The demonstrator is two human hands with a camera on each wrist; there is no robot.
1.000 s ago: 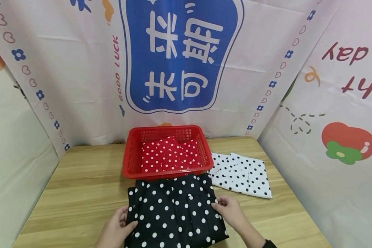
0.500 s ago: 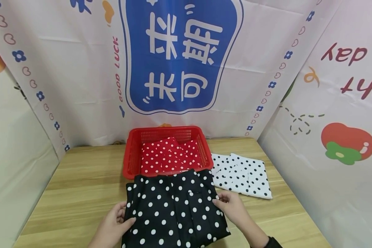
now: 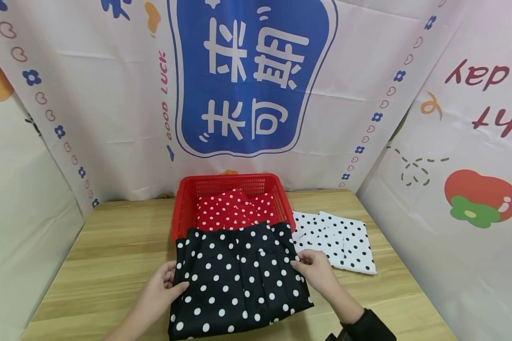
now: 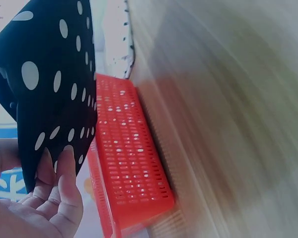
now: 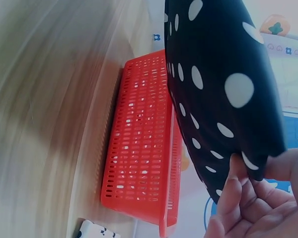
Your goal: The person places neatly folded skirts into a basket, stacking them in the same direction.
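Observation:
A folded black cloth with white polka dots (image 3: 234,279) is held up off the table between both hands. My left hand (image 3: 161,290) pinches its left edge, thumb on top and fingers beneath; the left wrist view shows the fingers (image 4: 64,183) under the fabric. On the opposite edge, my right hand (image 3: 316,271) pinches the cloth the same way. The far edge of the cloth overlaps the near rim of a red plastic basket (image 3: 183,208). Inside the basket lies a folded red cloth with white dots (image 3: 226,208), its near part hidden by the black one.
To the basket's right, a folded white cloth with black dots (image 3: 345,241) lies on the wooden table (image 3: 111,255). A printed white curtain (image 3: 123,118) hangs behind the table, and further sheets (image 3: 452,237) hang at the sides.
Both hands have moved the black dotted cloth forward and up, so its far edge now covers the basket's near rim. The basket and white cloth stay in place.

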